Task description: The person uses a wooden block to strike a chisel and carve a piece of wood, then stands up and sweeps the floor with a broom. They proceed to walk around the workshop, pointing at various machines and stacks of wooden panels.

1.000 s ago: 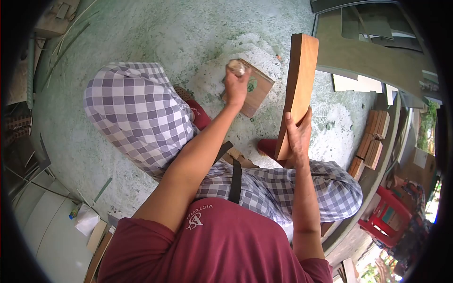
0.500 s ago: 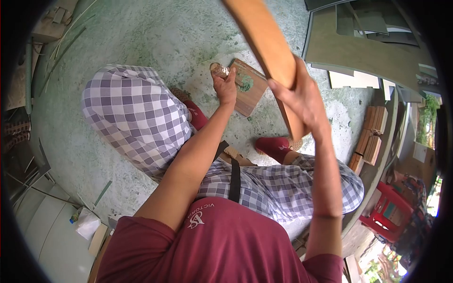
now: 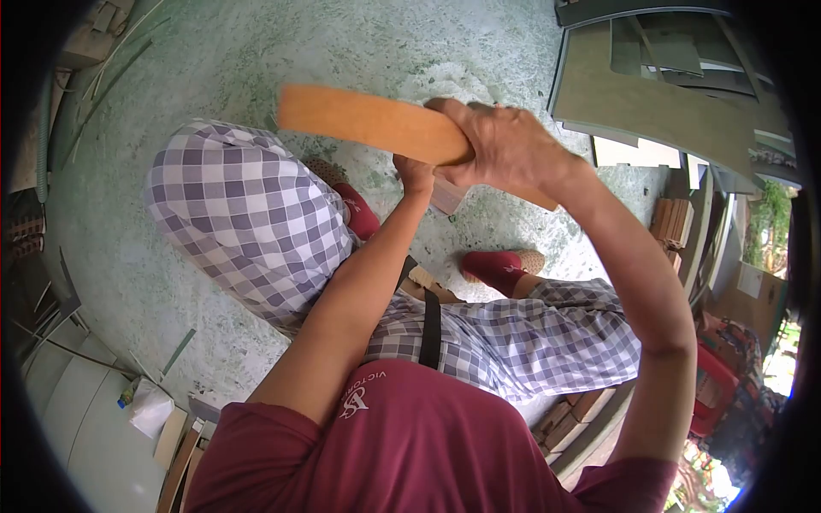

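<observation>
My right hand is closed around a smooth orange-brown wooden bar, which lies nearly level above the floor. My left hand is low behind the bar, with only its wrist side and part of the thumb showing. Half a second ago it gripped a thick, round-ended wooden handle, and the wrist is in almost the same place. The bar hides the handle now. Below both hands, a corner of a brown wooden board shows on the floor; the rest is covered.
My checkered-trousered legs spread on either side, with feet in maroon socks near the board. Stacked wood blocks and a red plastic stool are at the right. Leaning panels stand at upper right, and a white bag lies lower left.
The wooden bar in my right hand has swung down and left, from steeply raised to nearly level over my left hand. It now hides the handle and most of the board.
</observation>
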Tool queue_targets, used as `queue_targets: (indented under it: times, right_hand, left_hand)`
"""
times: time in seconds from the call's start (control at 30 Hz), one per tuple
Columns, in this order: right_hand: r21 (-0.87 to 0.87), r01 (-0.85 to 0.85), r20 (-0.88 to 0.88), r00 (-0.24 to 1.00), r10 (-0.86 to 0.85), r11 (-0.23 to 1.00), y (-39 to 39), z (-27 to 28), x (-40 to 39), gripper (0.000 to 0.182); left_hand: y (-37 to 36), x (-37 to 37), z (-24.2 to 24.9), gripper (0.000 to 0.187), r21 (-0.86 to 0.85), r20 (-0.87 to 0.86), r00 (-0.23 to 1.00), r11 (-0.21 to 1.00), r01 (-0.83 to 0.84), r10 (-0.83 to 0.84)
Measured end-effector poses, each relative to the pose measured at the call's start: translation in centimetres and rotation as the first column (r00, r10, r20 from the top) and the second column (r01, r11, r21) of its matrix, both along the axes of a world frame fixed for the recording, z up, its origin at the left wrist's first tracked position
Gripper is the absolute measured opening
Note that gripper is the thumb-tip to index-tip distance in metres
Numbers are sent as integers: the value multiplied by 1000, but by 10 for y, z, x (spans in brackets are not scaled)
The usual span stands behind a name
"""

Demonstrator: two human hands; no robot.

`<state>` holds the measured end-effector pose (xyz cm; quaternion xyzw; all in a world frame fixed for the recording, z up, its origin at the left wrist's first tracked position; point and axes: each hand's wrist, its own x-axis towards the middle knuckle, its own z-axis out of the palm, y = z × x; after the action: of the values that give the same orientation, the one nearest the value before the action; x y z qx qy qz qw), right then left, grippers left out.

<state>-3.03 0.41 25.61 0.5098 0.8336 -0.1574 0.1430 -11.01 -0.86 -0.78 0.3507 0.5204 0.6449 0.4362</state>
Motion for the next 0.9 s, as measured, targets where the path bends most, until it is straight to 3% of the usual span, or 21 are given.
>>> queue_targets:
  times: [0.03, 0.1, 0.17, 0.2, 0.23, 0.27, 0.3, 0.33, 0.37, 0.4, 0.43, 0.53, 0.57, 0.63, 0.7, 0.8, 0.9]
  right_hand:
    - [-24, 31, 2, 1000, -31, 999, -1, -16, 3, 61]
    - [-60, 72, 98, 993, -66, 996, 0, -35, 10, 65]
    - [29, 114, -65, 992, -112, 993, -2, -46, 19, 68]
    - [18, 104, -63, 993, -103, 994, -5, -44, 21, 68]
    - [-61, 229, -167, 957, -236, 971, -11, -38, 23, 70]
    - [-139, 341, -259, 894, -367, 930, -15, -32, 26, 72]
    - [-129, 335, -261, 896, -358, 933, -20, -32, 32, 72]
    - [-136, 434, -306, 837, -454, 891, -26, -35, 39, 74]
    - [-154, 529, -347, 762, -547, 835, -34, -36, 46, 76]
    - [-183, 573, -378, 709, -595, 799, -42, -32, 51, 78]
    - [-185, 577, -380, 704, -599, 795, -50, -32, 57, 78]
    - [-220, 736, -520, 466, -716, 640, -77, -45, 76, 75]
    - [-223, 738, -525, 459, -716, 637, -86, -49, 82, 75]
    - [-232, 823, -562, 321, -762, 518, -102, -55, 91, 74]
    - [-203, 862, -561, 286, -777, 464, -110, -57, 97, 73]
    - [-206, 905, -552, 206, -808, 372, -113, -64, 106, 73]
    - [-230, 897, -552, 200, -809, 378, -118, -80, 119, 74]
  left_hand:
    - [-1, -2, 3, 35, -10, -149, 987, 998, 58, -59]
    - [9, -5, -9, 38, 32, -183, 980, 996, 85, -78]
    - [17, -5, -7, 41, -56, -124, 985, 991, -124, 117]
    - [26, -15, -61, 44, -290, 187, 982, 956, 36, 20]
    - [19, -23, -57, 44, -298, 187, 982, 954, 30, 27]
    - [17, -29, -50, 46, -467, 331, 916, 883, -51, 228]
    - [19, -34, -42, 49, -624, 426, 796, 777, -85, 430]
    - [20, -39, -56, 49, -617, 431, 794, 782, -88, 429]
    - [16, -44, -71, 50, -683, 478, 717, 728, -60, 507]
    - [13, -45, -73, 52, -744, 508, 633, 668, -19, 584]
    - [14, -42, -76, 52, -744, 506, 639, 668, -17, 580]
    - [23, -36, -68, 48, -674, 533, 741, 734, 80, 409]
    - [30, -34, -60, 48, -673, 529, 746, 736, 79, 404]
    - [43, -29, -44, 45, -483, 619, 747, 868, 116, 245]
    - [41, -24, 13, 43, -446, 613, 762, 887, 118, 207]
    - [38, -16, 36, 33, -303, 304, 951, 940, 155, -59]
    - [35, -12, 9, 34, -172, 162, 963, 955, 241, -214]
